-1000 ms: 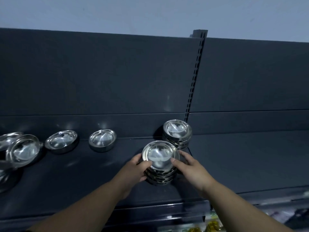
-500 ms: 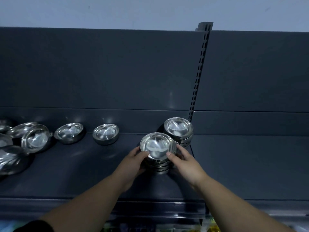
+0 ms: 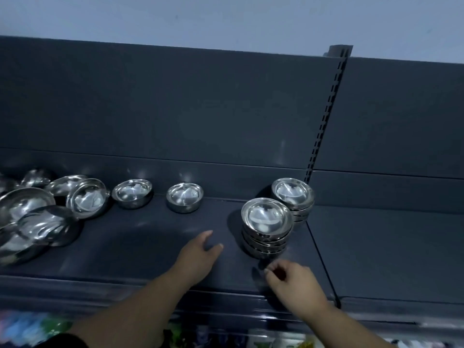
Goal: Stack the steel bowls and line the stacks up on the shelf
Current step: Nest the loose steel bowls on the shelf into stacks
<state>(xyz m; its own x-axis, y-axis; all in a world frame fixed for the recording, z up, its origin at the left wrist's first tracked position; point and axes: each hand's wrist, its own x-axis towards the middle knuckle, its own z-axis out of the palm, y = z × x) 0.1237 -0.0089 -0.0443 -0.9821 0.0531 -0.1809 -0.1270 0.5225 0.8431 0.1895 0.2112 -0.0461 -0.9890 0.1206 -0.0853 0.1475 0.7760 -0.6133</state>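
Head view: steel bowl stack (image 3: 266, 234) stands on shelf (image 3: 150, 247).

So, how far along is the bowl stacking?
Done: two stacks of shiny round steel bowls on the dark grey shelf, a front stack and a back stack behind it. In hand: nothing; the left hand and right hand are empty near the front stack. Left: two single bowls and the jumbled bowl heap at far left.

Bare shelf (image 3: 140, 237) between loose bowls (image 3: 184, 197) and stacks (image 3: 266, 227).
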